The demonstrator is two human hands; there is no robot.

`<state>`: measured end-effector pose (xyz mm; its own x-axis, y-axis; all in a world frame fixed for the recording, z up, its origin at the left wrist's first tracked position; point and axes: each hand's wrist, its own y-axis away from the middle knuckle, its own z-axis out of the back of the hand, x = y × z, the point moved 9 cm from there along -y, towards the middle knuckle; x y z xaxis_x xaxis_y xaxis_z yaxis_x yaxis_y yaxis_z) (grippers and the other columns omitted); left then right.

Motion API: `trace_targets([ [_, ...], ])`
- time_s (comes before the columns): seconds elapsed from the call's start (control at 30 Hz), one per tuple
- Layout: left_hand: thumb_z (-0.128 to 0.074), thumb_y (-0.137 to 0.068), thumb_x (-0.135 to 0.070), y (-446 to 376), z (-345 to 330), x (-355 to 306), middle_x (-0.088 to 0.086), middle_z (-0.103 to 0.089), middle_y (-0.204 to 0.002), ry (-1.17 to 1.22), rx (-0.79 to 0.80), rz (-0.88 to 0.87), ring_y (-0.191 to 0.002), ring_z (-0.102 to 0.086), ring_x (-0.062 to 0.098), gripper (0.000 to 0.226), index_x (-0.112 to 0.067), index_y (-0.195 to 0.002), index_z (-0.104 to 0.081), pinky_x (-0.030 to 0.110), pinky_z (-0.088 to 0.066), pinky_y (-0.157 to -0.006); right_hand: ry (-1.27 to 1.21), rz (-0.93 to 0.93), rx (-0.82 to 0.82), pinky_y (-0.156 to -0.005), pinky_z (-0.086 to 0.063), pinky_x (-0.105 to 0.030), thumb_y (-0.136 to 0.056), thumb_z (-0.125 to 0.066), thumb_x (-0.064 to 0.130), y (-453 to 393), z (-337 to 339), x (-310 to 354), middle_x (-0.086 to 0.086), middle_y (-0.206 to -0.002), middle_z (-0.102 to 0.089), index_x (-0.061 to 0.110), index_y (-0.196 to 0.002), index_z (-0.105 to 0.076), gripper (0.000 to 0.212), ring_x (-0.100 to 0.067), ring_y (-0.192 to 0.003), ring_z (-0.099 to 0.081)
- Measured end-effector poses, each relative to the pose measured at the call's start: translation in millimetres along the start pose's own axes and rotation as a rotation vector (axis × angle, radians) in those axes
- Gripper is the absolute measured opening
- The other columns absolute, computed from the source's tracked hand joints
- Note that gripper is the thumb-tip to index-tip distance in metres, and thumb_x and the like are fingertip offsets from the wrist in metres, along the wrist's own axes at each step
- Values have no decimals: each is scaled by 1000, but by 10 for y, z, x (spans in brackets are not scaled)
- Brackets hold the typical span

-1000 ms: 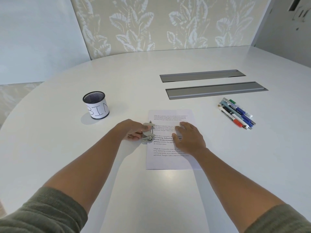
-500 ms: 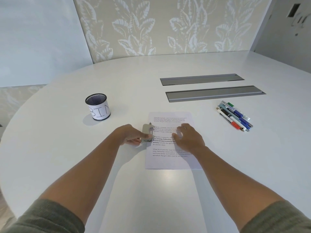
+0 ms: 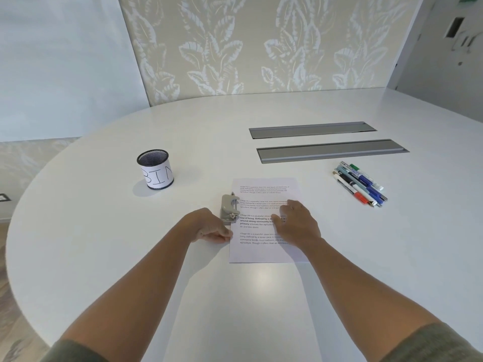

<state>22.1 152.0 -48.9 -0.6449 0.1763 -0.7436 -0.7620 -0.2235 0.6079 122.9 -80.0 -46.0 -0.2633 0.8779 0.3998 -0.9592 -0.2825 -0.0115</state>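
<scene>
Head view: hole punch (image 3: 229,209) lies lengthwise on left edge of paper (image 3: 264,253).

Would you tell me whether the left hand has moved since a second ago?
Yes. The left hand has come off the hole punch and drawn back toward the person along the left edge of the printed sheet.

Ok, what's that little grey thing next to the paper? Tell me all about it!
It is a small hole punch, grey and metal-looking, with a lever on top and a tiny knob at its far end. It sits flat on the white table, lying lengthwise along the left edge of the printed sheet and overlapping that edge. The left hand is curled right beside its near end; whether it touches the punch cannot be told.
</scene>
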Motion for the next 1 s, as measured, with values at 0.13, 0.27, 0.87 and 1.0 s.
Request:
trace_targets([
  [0.13, -80, -75, 8, 44, -86, -14, 18, -77, -84, -30, -41, -28, -69, -75, 20, 11, 6, -81, -72, 21, -62, -69, 2, -13, 5, -112, -32, -38, -96, -43, 51, 41, 28, -81, 5, -158, -30, 24, -126, -58, 43, -16, -146, -23],
  [0.27, -78, -76, 10, 126, -236, -62, 13, -74, -70, 14, -31, -62, -62, -72, 17, 12, 4, -83, -70, 22, -61, -58, -6, -22, -11, -113, -31, -37, -96, -44, 50, 85, 69, -169, 5, -158, -30, 23, -124, -59, 42, -17, -146, -23],
  [0.87, -62, -85, 2, 83, -644, -312, 18, -76, -102, 31, -9, -140, -91, -76, 29, 13, 6, -96, -68, 36, -64, -77, -44, -62, -73, -106, -41, -39, -94, -46, 51, 107, 125, -473, 6, -151, -39, 21, -123, -59, 43, -16, -139, -35],
  [1.0, -57, -90, -5, 2, -673, -400, 15, -75, -102, -30, -36, -206, -91, -74, 28, 15, 3, -96, -68, 35, -60, -88, -109, -98, -122, -104, -42, -39, -94, -47, 50, 118, 214, -501, 5, -150, -39, 19, -132, -54, 49, -17, -136, -40],
])
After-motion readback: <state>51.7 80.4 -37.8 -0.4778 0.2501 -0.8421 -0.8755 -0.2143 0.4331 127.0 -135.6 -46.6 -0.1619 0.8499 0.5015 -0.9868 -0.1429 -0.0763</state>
